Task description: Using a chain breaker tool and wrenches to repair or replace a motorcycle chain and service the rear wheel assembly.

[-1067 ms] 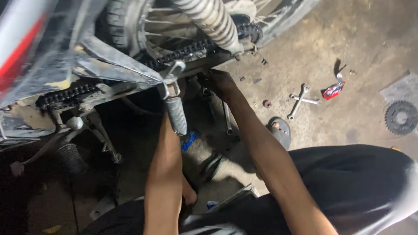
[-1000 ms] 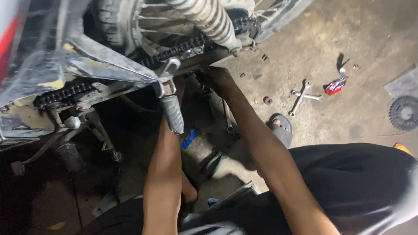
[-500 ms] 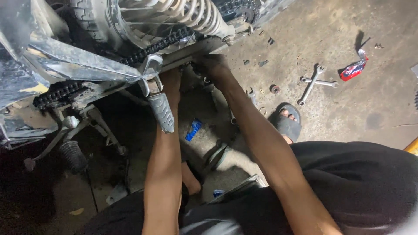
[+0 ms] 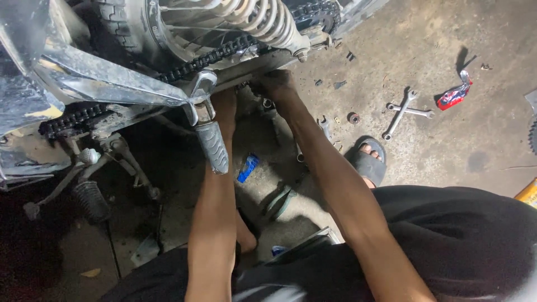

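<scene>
A motorcycle's rear end fills the upper left, with its drive chain, coil shock spring and a grey ribbed footpeg hanging down. My left hand reaches up behind the footpeg bracket, and the bracket hides its fingers. My right hand is pressed against the underside of the swingarm just below the chain. Its fingers are curled, and what they hold is hidden in shadow. Both forearms stretch up from my dark-clothed lap.
Two crossed wrenches and a red packet lie on the concrete floor at right. A sprocket shows at the right edge, with small nuts and bolts near it. My sandalled foot is beside a blue item. A dark pedal hangs at the lower left.
The view has shifted, so the motorcycle parts and floor tools appear further up and right. Both hands stay at the same spot under the swingarm.
</scene>
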